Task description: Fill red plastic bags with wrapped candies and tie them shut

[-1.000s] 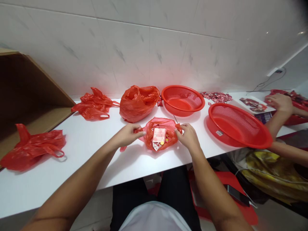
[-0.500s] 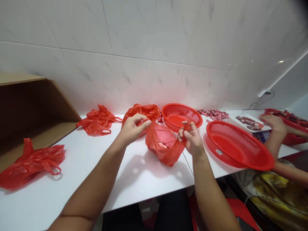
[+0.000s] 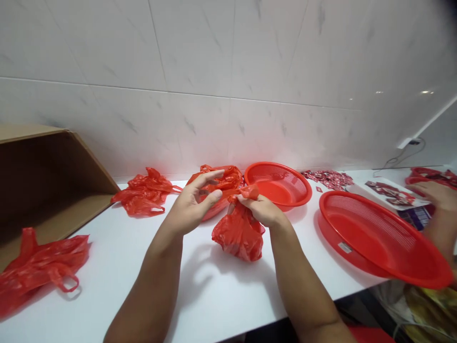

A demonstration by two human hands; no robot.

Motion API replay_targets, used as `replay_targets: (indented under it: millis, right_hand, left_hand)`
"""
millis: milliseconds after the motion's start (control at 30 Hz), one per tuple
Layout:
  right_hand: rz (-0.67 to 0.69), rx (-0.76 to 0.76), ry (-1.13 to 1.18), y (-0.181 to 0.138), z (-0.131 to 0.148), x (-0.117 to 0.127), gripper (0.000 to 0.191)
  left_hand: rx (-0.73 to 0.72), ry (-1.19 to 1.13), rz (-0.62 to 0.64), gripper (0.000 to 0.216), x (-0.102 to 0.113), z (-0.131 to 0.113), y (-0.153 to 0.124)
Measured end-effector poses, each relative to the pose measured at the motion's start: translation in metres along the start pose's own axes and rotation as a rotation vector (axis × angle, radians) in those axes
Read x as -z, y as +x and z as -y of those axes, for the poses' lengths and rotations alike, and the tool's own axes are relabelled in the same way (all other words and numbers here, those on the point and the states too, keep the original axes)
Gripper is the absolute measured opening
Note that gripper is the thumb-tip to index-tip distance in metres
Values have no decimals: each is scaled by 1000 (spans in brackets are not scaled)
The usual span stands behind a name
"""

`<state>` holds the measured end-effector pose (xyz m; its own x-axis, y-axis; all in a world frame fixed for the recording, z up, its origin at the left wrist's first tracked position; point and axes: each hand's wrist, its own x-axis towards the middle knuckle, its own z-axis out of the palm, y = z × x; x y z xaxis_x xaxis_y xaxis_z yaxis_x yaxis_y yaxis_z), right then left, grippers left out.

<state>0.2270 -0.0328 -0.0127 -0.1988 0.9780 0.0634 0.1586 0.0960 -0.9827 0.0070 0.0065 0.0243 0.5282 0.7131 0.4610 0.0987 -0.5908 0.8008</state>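
Observation:
My right hand [image 3: 260,207] grips the gathered neck of a red plastic bag [image 3: 240,236], which bulges below my fingers just over the white table. My left hand [image 3: 196,202] is to the left of it, apart from the bag's body, with thumb and fingers spread. What the bag holds is hidden by its crumpled sides. Behind my left hand lies another red plastic bag [image 3: 230,176], partly covered by the hand. A round red plastic basket [image 3: 278,183] stands just beyond my right hand.
Two more red bags [image 3: 144,193] [image 3: 43,271] lie at left beside an open cardboard box [image 3: 89,176]. A larger red basket [image 3: 378,238] overhangs the table's front edge at right. Small red packets [image 3: 330,179] lie by the wall. A co-worker's hand [image 3: 437,194] is at far right.
The bag's opening has been drawn together and is now bunched in my right hand. My left hand has let go and its fingers have spread. The larger basket appears farther right.

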Motion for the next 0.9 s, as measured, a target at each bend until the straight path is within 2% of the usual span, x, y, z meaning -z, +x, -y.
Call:
replay_targets:
  millis: [67, 167, 200, 333, 400, 467, 500, 533, 600, 633, 667, 700, 767, 833, 900]
  right_hand:
    - [4, -58, 89, 5, -1, 1, 51]
    - [-27, -127, 110, 14, -7, -1, 52]
    - [-39, -145, 105, 17, -9, -2, 50]
    - [-63, -169, 168, 32, -23, -2, 50]
    - [-66, -102, 266, 38, -28, 0, 49]
    - [-52, -19, 342, 42, -31, 3, 46]
    - [-41, 8, 359, 42, -31, 5, 45]
    - [-24, 29, 365, 42, -31, 6, 45]
    - [29, 78, 348, 39, -30, 10, 45]
    - [73, 109, 323, 37, -30, 13, 44]
    - [125, 136, 291, 35, -29, 16, 40]
    - [177, 155, 251, 33, -28, 19, 35]
    - [219, 178, 150, 29, -27, 26, 24]
    - [142, 211, 23, 26, -27, 31, 18]
    - [-10, 270, -141, 25, -28, 31, 14]
  left_hand:
    - [41, 2, -9, 45, 2, 11, 2]
    - [129, -32, 148, 24, -6, 23, 7]
    - [146, -43, 152, 16, -9, 27, 10]
    - [140, 23, -63, 11, -14, 36, 18]
    - [146, 35, -59, 13, -12, 37, 20]
    - [136, 11, 20, 16, -13, 37, 18]
    - [118, -3, 51, 21, -15, 37, 17]
    - [98, -22, 65, 37, -19, 37, 16]
    - [95, -83, 81, 86, -28, 39, 15]
    - [117, -121, 117, 102, -33, 41, 16]
    - [139, -152, 173, 107, -36, 43, 17]
    - [154, -167, 233, 101, -38, 46, 18]
    - [167, -142, 307, 76, -38, 50, 22]
    - [183, -86, 304, 54, -33, 53, 24]
    - [235, -57, 282, 45, -26, 54, 24]
